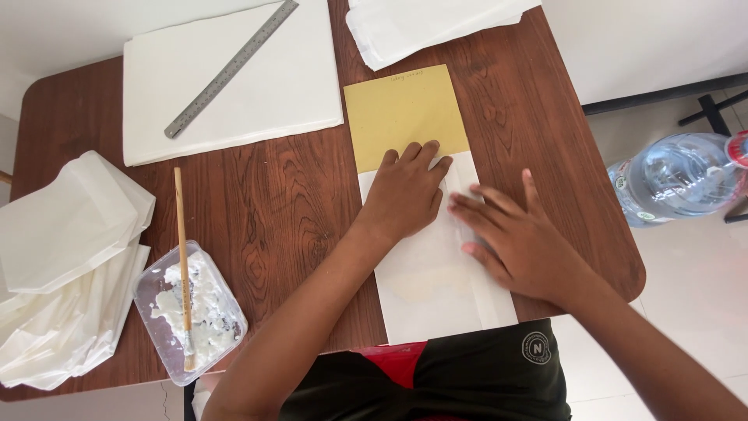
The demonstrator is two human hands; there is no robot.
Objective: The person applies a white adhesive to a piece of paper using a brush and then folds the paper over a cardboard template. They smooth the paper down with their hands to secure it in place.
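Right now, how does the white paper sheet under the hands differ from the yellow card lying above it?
The white paper sheet is pale and longer, reaching the table's near edge; the yellow card is mustard-coloured with its lower end tucked beneath the sheet. Both the left hand and the right hand press flat on the sheet; only the left hand's fingers reach the card. Both lie flat, aligned lengthwise.
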